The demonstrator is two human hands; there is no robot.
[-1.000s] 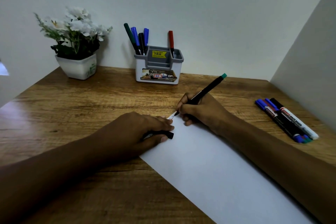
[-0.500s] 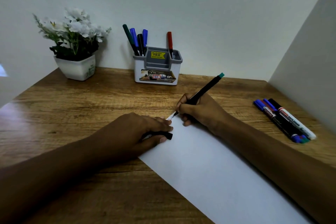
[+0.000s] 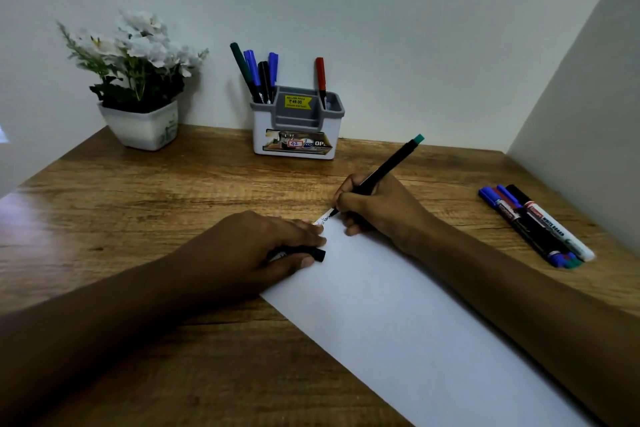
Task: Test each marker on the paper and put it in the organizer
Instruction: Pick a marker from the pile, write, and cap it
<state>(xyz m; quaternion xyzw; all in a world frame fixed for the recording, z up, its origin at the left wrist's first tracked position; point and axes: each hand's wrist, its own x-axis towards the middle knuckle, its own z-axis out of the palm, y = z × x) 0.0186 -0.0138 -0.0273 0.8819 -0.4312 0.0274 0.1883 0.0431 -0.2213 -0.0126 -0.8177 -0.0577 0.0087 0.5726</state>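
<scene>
**A:** What have the hands got?

**B:** The right hand pinches a black marker with a green end in a writing hold. The tip is down on the far corner of the paper, beside a small scribble. The left hand is curled round a black cap. It rests on the sheet's left edge, just beside that corner.

**A:** Counts?

**B:** One sheet. The organizer stands against the back wall and holds five upright. A dark green marker, two blue and a black one are in its left compartment, and a red marker is in the right. The loose markers lie in a tight bundle on the table's right side. Three caps show at the far end, but I cannot tell the full number.

**A:** Edges and room?

**B:** The paper lies slantwise and runs off the near edge of view, with the right forearm across its right side. Bare wood of the table lies between the hands and the organizer. The bundle is near the right wall. A flower pot sits at the far left, well apart from the organizer.
</scene>
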